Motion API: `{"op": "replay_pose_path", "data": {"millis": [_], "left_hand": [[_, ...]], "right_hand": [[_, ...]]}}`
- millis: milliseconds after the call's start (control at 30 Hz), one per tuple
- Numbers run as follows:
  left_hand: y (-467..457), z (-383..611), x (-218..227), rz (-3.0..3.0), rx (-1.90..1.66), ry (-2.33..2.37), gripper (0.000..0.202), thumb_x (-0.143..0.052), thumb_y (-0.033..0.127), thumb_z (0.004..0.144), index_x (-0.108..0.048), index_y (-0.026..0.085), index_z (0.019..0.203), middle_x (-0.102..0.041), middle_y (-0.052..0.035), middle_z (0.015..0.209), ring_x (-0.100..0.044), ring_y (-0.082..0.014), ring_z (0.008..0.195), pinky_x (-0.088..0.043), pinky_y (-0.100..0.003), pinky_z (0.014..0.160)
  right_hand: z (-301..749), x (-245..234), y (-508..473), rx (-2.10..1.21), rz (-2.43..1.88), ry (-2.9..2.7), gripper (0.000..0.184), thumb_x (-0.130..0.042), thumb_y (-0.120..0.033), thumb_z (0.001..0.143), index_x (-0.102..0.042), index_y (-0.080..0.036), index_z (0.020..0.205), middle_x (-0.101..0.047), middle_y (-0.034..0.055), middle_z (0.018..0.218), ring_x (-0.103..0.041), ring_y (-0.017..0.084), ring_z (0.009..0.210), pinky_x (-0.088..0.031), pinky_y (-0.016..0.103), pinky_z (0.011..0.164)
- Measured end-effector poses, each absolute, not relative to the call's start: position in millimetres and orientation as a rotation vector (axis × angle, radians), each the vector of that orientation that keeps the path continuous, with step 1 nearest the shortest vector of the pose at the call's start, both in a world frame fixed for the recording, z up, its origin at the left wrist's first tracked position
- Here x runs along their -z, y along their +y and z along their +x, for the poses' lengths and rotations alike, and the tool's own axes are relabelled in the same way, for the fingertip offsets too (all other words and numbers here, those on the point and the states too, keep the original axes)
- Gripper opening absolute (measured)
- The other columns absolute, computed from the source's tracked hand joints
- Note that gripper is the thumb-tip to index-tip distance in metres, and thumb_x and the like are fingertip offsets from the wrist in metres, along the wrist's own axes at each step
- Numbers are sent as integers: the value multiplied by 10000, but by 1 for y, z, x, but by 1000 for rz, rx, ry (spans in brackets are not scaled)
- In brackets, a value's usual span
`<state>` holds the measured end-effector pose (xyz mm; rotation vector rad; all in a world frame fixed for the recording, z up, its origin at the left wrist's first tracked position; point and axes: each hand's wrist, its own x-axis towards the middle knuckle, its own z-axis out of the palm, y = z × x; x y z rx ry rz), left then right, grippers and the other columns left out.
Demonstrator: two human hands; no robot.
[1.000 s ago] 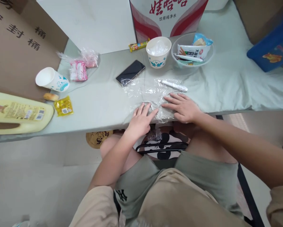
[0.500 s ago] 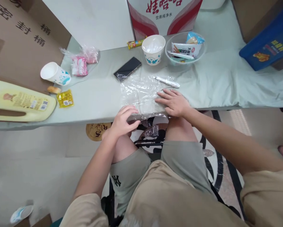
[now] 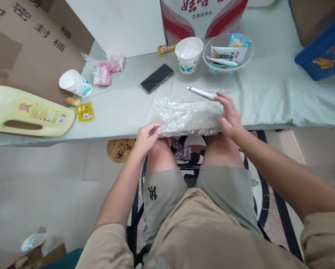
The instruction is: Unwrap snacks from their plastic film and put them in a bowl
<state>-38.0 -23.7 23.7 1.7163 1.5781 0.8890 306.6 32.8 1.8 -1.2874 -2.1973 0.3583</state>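
A crinkled clear plastic bag (image 3: 186, 114) lies flat along the near edge of the cloth-covered table. At its near left corner, my left hand (image 3: 148, 137) has thumb and fingertips pinched on the plastic. My right hand (image 3: 229, 117) is at the bag's right side with its thumb and fingers apart. Its fingertips come close to one end of a slim white pen-like stick (image 3: 201, 92); whether they touch it I cannot tell. Behind the bag lies a black phone (image 3: 157, 78).
A paper cup (image 3: 189, 56) and a clear bowl (image 3: 253, 52) of packets stand behind. At left are a tipped paper cup (image 3: 74, 83), pink packets (image 3: 102, 74), a yellow packet (image 3: 84, 111) and a pale yellow jug (image 3: 55, 125). A blue container (image 3: 321, 52) stands far right.
My right hand has lifted from lying flat on the bag and moved to its right side. My left hand has closed on the near left corner. The bag has shifted away from the phone.
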Motion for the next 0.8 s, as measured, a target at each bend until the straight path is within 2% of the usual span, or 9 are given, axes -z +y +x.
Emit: {"op": "replay_pose_path", "data": {"millis": [133,233,300,367,433,533,600,700,800], "left_hand": [[-17,-34,-25,1445,-1002,1502,335,-712,499,810,-682,181,909,-735,-46,813,-685,-164,720,-569,-299,739],[-12,-30,-22,1330,-1044,1458,381,-742,541,790,-652,183,883,-716,-35,750,-660,-144,630,-565,-291,684],[-9,-27,-20,1322,-1042,1438,386,-759,544,771,-644,185,854,-702,-27,712,-639,-138,594,-550,-285,646],[-7,-26,-19,1337,-1042,1438,349,-778,497,747,-647,189,847,-693,-16,702,-624,-130,591,-533,-272,630],[-6,-27,-20,1347,-1065,1445,309,-791,424,719,-656,194,876,-683,0,702,-609,-117,607,-512,-254,633],[-5,-30,-20,1319,-1095,1436,327,-807,377,674,-657,201,905,-669,10,721,-595,-108,647,-488,-238,647],[-4,-32,-18,1266,-1107,1423,351,-823,405,649,-643,204,875,-656,6,743,-597,-112,672,-490,-243,657],[-2,-29,-15,1167,-1163,1398,388,-818,480,653,-590,217,824,-608,13,733,-599,-118,684,-513,-260,685],[-1,-18,-17,1075,-1206,1373,378,-777,484,726,-507,228,791,-542,31,690,-564,-103,629,-504,-247,633]], "right_hand": [[332,6,6,-246,-1221,-2328,698,-425,-179,895,-354,-301,1579,-442,93,1604,-383,297,1519,-357,554,1211],[332,17,-3,-163,-1153,-2490,587,-524,-238,911,-484,-292,1495,-418,97,1628,-333,349,1543,-297,622,1222],[323,20,-4,-183,-1209,-2476,456,-552,-281,924,-595,-294,1378,-476,96,1589,-347,367,1534,-291,638,1213],[314,16,-3,-245,-1257,-2366,260,-533,-305,947,-681,-293,1160,-652,82,1385,-439,352,1482,-300,628,1213],[307,5,-2,-362,-1265,-2232,151,-515,-329,957,-657,-277,961,-742,65,1107,-590,328,1343,-343,611,1197],[303,-17,2,-668,-1312,-1974,131,-547,-382,933,-576,-268,877,-725,47,874,-738,271,966,-535,532,1001],[302,-28,6,-878,-1373,-1724,155,-592,-419,901,-551,-273,873,-681,22,756,-700,219,721,-586,438,756],[301,-34,15,-1046,-1437,-1358,212,-657,-431,845,-519,-271,861,-553,-32,599,-512,148,470,-443,325,481],[298,-30,21,-1068,-1517,-1176,240,-698,-420,812,-535,-257,877,-558,-32,631,-439,112,435,-359,286,433]]}}
